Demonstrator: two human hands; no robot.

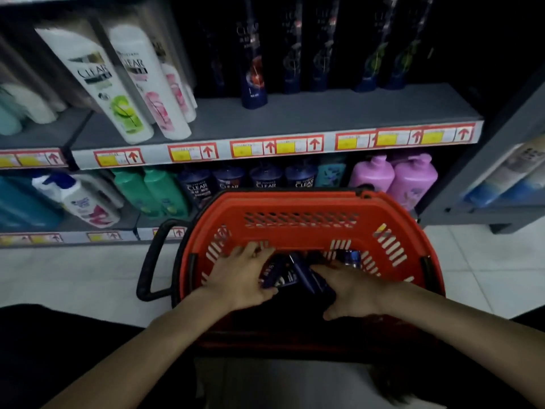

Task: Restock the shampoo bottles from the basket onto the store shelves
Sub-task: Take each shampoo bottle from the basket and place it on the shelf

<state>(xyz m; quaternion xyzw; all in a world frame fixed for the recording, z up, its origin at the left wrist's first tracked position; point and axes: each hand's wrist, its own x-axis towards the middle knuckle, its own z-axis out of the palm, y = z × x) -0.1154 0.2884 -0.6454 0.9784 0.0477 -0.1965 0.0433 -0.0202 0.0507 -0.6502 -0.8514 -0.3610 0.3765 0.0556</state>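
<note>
Grip unclear: left hand (243, 276), right hand (355, 289) on three blue bottles (309, 280), one basket (295, 203)

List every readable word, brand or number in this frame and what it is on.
"CLEAR": white green-label bottle and white pink-label bottle, upper shelf.
"CLEAR": dark bottle, same shelf.
"CLEAR": dark blue bottles, lower shelf.
Too blurred to read: price tags.
Unreadable: labels on shampoo bottles in red basket.

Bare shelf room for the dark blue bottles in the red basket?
Upper grey shelf: bare between tall white bottles and forward dark blue bottle, and right of it before the dark back row. Lower shelf packed.
</note>
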